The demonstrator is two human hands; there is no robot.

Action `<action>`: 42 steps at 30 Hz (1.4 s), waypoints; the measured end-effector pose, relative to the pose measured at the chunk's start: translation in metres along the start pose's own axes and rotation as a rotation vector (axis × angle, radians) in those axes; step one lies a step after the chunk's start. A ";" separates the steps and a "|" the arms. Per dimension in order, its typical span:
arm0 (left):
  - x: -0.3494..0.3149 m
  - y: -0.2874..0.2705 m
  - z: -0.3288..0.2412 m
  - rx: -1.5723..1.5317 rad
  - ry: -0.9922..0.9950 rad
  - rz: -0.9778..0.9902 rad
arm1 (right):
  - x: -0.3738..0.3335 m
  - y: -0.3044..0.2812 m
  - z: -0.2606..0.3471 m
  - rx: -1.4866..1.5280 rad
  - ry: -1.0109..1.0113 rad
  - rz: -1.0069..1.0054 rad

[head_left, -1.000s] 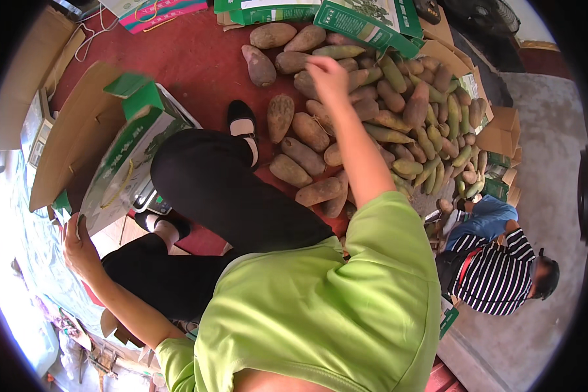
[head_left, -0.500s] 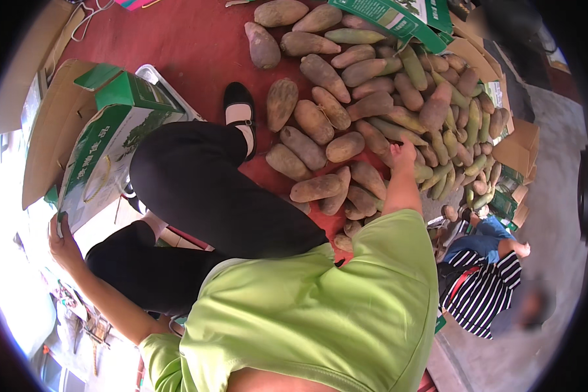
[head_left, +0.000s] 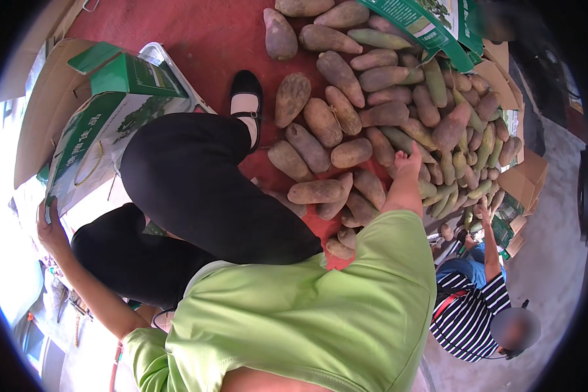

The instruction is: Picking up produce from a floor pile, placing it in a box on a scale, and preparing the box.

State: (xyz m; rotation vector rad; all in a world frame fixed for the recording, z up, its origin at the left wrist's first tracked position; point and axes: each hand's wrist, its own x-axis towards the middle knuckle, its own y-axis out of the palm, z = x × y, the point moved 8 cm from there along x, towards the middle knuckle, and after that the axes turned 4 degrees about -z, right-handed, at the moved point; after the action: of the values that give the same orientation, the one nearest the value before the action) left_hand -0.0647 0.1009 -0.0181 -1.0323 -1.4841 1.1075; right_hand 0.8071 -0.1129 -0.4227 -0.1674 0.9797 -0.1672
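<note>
Two hands at work: right hand (head_left: 408, 160), fingers spread, rests on the pile of brown tubers (head_left: 346, 124); left of the pile, left hand (head_left: 49, 225) grips the green-printed carton (head_left: 101, 137).

The person wears a lime-green short-sleeved shirt (head_left: 307, 320), black trousers (head_left: 202, 189) and a black strapped flat shoe (head_left: 245, 91) (over a white sock); both forearms are bare.

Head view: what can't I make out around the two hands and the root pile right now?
- Right hand: seen from behind above the brown roots; whether its fingers hold one cannot be told.
- Left hand: at the green carton corner, near the blurred, overexposed rim; grip unclear.
- Carton inside: hidden by its flaps.
- Near roots: covered by the green sleeve.
</note>
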 end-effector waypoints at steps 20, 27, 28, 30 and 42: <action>-0.013 -0.015 -0.062 0.081 0.092 -0.150 | -0.130 0.041 0.013 -0.295 -0.692 0.213; -0.016 -0.026 -0.070 0.079 0.046 -0.125 | -0.269 0.109 -0.017 -0.413 -0.797 0.740; -0.016 -0.028 -0.071 0.078 0.020 -0.107 | -0.301 0.122 -0.025 -0.398 -0.756 0.822; -0.018 -0.028 -0.068 0.069 0.016 -0.116 | -0.358 0.148 -0.036 -0.388 -0.762 0.981; -0.017 -0.028 -0.062 0.107 0.028 -0.119 | -0.734 0.193 -0.146 -0.218 -0.564 2.176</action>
State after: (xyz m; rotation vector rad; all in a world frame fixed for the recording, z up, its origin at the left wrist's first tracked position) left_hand -0.0028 0.0867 0.0126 -0.8718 -1.4294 1.0716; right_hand 0.2963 0.2235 0.0495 0.6646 0.1889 1.8700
